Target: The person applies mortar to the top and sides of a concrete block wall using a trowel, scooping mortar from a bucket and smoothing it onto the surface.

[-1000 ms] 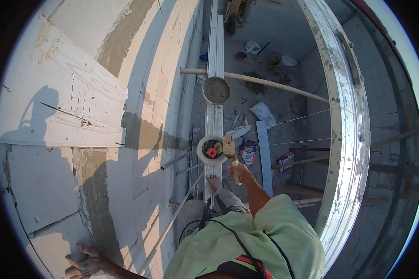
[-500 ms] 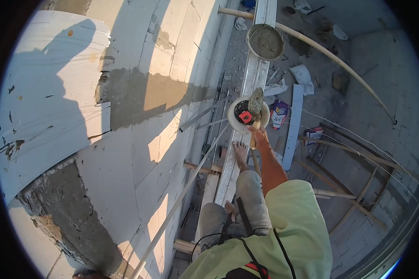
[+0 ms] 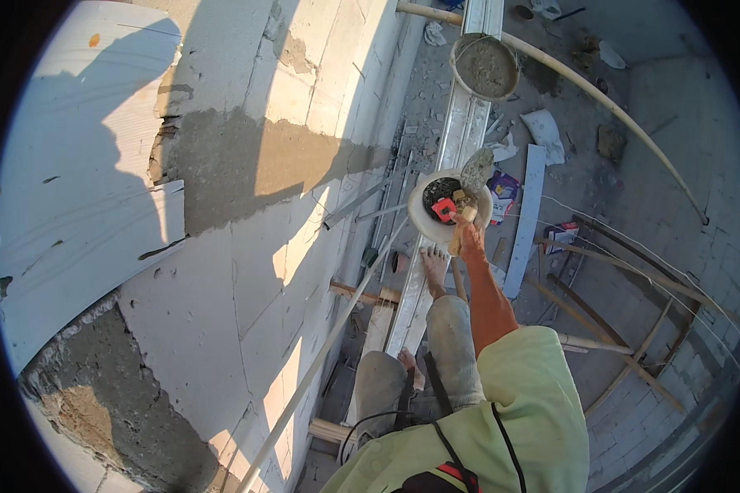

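Note:
My right hand (image 3: 470,240) is closed around the wooden handle of a trowel. The trowel's blade (image 3: 476,169) is coated in grey mortar and points away from me. Both are over a round white bucket (image 3: 419,220) standing on the metal plank. Inside the bucket are dark contents and a red object (image 3: 444,209) whose kind I cannot make out. Further along the plank stands a wide pan of grey mortar (image 3: 487,69). My left hand is out of the picture.
My bare feet are on the narrow metal plank (image 3: 460,135) beside a block wall (image 3: 197,287) with a patch of damp mortar (image 3: 222,168). A slanting pole (image 3: 329,341) runs between us. Below at right lie a long board (image 3: 524,222), bags and wooden poles.
My view has shifted slightly, so the plank and buckets appear further right. The trowel's blade has swung a little to the right and tilted over the bucket's rim.

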{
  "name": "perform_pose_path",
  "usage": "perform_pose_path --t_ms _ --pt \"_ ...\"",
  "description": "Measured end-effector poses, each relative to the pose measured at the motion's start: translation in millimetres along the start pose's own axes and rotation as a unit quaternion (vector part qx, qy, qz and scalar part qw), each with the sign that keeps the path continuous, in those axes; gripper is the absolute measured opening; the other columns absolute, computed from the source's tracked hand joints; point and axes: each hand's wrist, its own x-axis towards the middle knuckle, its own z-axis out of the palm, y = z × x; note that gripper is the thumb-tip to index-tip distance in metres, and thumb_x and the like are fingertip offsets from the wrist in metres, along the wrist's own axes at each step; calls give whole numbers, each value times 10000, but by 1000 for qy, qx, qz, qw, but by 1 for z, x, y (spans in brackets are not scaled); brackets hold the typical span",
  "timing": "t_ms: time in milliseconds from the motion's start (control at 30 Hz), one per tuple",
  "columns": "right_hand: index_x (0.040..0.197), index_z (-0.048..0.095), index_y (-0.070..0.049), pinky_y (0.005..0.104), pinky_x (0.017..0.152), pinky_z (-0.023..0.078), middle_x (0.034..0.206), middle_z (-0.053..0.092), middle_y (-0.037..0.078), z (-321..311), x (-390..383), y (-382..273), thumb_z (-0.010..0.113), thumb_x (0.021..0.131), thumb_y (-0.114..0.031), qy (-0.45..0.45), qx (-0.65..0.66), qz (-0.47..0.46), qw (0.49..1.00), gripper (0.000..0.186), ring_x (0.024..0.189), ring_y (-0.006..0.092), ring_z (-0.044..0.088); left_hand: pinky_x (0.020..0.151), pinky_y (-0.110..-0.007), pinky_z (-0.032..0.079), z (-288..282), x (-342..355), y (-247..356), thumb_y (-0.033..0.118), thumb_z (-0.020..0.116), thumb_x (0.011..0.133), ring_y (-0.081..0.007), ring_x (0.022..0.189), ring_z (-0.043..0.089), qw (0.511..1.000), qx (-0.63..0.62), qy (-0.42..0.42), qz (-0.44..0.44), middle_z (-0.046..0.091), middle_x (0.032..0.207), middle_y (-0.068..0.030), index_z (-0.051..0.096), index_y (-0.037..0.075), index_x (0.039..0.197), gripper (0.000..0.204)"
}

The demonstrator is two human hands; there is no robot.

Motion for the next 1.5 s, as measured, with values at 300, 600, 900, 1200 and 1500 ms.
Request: perform_pose_path --t_ms 300,600,900,1200,1500 --pt "990 597 -32 273 692 447 849 580 8 91 -211 -184 704 769 -119 -57 -32 -47 997 260 761 117 548 906 -570 345 -195 161 -39 433 536 946 -451 1184 378 734 -544 21 -406 353 1348 -284 484 29 1296 537" --pt "1093 582 19 319 740 497 925 629 78 148 -384 -343 671 754 -112 -95 0 -112 989 374 814 165 604 1086 -672 -23 -216 180 -60 377 524 953 -554 1415 10 673 -621 -1 -401 113 1525 -355 300 90 1451 618" --pt "1028 587 44 275 672 479 861 607 84 175 -494 -450 669 744 -192 -202 -20 -327 923 378 737 144 585 1066 -712 55 -223 182 -53 316 542 942 -531 1423 49 640 -657 22 -397 135 1548 -298 401 124 1432 545" --pt "906 585 -9 243 562 435 763 577 71 152 -618 -581 664 834 -236 -212 34 -501 838 251 617 103 536 1115 -630 -20 -218 180 -56 323 561 925 -501 1424 125 590 -693 24 -413 247 1527 -278 553 149 1341 451" --pt "953 582 -13 203 525 407 847 579 89 39 -690 -683 620 916 -313 -189 -108 -625 750 304 647 82 531 1135 -533 -85 -208 183 -48 407 498 960 -370 1456 164 538 -698 94 -463 293 1551 -162 546 257 1371 441"
